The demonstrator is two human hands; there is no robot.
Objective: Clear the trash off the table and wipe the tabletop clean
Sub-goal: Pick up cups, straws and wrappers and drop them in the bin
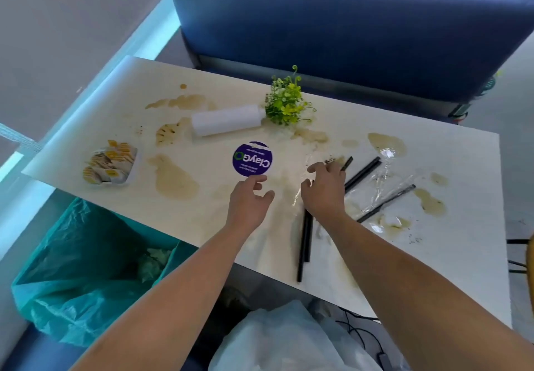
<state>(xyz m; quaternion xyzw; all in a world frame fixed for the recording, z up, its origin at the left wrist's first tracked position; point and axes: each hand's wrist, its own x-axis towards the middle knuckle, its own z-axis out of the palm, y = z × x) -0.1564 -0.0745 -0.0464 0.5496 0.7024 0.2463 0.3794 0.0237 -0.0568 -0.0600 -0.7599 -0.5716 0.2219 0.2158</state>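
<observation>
The white table [450, 269] carries brown spill stains [173, 178]. My left hand [250, 197] hovers with loosely curled fingers just below a round purple ClayGo disc [252, 158] and holds nothing. To its right, my right hand [325, 188] has its fingers curled down over a pair of black sticks [305, 237] that run out under my wrist toward the near edge. More black sticks [362, 172] and clear plastic wrappers [378, 188] lie right of that hand. A teal trash bag [78, 269] stands open below the table's left edge.
A white vase [226, 120] lies tipped over with its green-yellow plant [286, 101] at the back centre. A tray of sachets [111, 165] sits near the left edge. A blue bench [346, 29] backs the table. A pale plastic bag [289, 341] rests at my lap.
</observation>
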